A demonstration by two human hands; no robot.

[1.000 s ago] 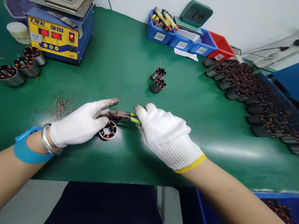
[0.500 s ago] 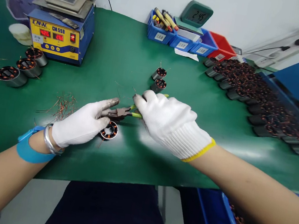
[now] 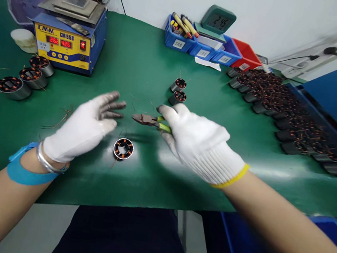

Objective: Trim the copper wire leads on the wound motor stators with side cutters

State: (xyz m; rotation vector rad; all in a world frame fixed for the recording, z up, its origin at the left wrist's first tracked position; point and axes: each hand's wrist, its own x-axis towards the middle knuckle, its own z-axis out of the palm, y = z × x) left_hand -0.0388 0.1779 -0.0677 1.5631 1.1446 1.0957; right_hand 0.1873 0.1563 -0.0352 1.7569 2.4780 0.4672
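Note:
In a white glove, my right hand (image 3: 194, 136) grips the green handles of a pair of pliers (image 3: 146, 119), whose jaws point left above the table. My left hand (image 3: 90, 121), gloved with darkened fingertips, is raised with fingers apart and holds nothing. Below and between the hands, a motor stator (image 3: 123, 149) stands on the green table, its ring of copper windings facing up and thin wires sticking out. The stator touches neither hand. Loose copper wire clippings (image 3: 61, 121) lie partly hidden behind my left hand.
Two stators (image 3: 179, 91) stand beyond my right hand, and several (image 3: 32, 76) at the left by a blue and yellow soldering unit (image 3: 63, 45). Rows of stators (image 3: 296, 116) fill the right side. Tool bins (image 3: 181, 43) and a clock (image 3: 218, 20) line the wall.
My left hand has lifted away to the left from the stator, its fingers spreading. The pliers have risen off the stator and moved slightly right with my right hand.

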